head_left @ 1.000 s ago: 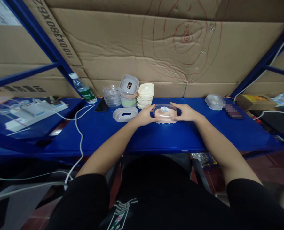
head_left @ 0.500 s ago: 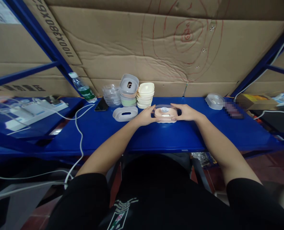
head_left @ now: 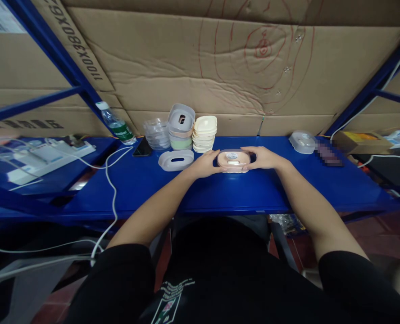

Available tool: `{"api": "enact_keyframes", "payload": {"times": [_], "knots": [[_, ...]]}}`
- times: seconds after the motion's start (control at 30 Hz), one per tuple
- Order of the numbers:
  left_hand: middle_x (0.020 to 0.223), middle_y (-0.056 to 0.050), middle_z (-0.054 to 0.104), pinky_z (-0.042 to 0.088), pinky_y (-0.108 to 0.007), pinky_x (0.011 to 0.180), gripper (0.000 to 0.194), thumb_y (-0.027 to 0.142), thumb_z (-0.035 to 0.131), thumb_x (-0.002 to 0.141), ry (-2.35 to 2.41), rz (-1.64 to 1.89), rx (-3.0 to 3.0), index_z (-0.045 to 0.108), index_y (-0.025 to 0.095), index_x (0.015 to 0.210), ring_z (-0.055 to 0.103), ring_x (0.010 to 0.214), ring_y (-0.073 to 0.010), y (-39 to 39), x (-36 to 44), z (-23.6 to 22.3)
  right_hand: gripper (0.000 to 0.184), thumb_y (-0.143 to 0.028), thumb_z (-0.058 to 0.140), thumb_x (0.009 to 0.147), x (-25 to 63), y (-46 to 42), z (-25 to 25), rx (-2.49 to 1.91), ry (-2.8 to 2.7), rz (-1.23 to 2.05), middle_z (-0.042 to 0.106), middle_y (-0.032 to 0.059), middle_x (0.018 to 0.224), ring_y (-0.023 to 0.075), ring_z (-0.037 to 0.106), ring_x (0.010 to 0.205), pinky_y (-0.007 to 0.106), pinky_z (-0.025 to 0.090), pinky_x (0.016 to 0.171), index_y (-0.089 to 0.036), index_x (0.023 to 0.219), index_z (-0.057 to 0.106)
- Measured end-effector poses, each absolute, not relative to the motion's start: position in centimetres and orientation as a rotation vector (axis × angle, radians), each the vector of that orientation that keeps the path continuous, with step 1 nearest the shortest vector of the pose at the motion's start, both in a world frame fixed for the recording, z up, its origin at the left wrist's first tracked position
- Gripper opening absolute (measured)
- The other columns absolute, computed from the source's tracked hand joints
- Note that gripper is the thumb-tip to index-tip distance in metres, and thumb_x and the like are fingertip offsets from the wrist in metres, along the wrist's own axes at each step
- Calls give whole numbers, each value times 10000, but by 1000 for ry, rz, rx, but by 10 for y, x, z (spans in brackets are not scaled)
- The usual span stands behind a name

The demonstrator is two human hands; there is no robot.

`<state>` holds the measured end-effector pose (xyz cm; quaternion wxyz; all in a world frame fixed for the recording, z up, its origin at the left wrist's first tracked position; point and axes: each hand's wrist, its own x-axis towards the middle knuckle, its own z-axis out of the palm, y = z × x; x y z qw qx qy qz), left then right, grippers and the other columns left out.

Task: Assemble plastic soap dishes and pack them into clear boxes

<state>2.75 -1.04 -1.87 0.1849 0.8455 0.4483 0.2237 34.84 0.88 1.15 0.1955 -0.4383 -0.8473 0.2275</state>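
Between my hands, on the blue tabletop, sits a soap box with a peach tray, a pale base and a clear plastic lid bearing a round white label. My left hand grips the lid's left end, thumb toward me and fingers behind. At the opposite end my right hand holds it the same way. The lid covers the tray; whether its rim is fully seated I cannot tell. Left of my left hand lies a grey slotted tray.
Behind stand stacked clear lids, grey, peach and green trays and cream bases. A phone, water bottle and white cable are at left. Another lidded box is at right, near a cardboard box.
The clear lid has come down slightly over the peach tray, with both hands still on its ends. The other items have stayed where they were.
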Motion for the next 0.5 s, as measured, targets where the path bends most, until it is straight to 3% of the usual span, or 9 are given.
{"api": "enact_keyframes", "payload": {"times": [0.27, 0.5], "knots": [[1658, -264, 510, 457, -468, 1236, 1025, 627, 817, 859, 1309, 591, 2408, 463, 76, 1647, 544, 1509, -387, -13, 31, -17, 1134, -513, 1018, 609, 349, 9, 12, -1263, -2331, 779, 610, 136, 1626, 424, 632, 1445, 596, 471, 1263, -218, 1616, 587], [1621, -230, 561, 393, -517, 1286, 974, 647, 822, 849, 1339, 597, 2424, 525, 126, 1616, 518, 1529, -405, -14, 30, -16, 1110, -517, 1006, 632, 350, 9, 12, -1249, -2350, 744, 600, 138, 1634, 427, 608, 1469, 619, 450, 1272, -222, 1616, 586]]}}
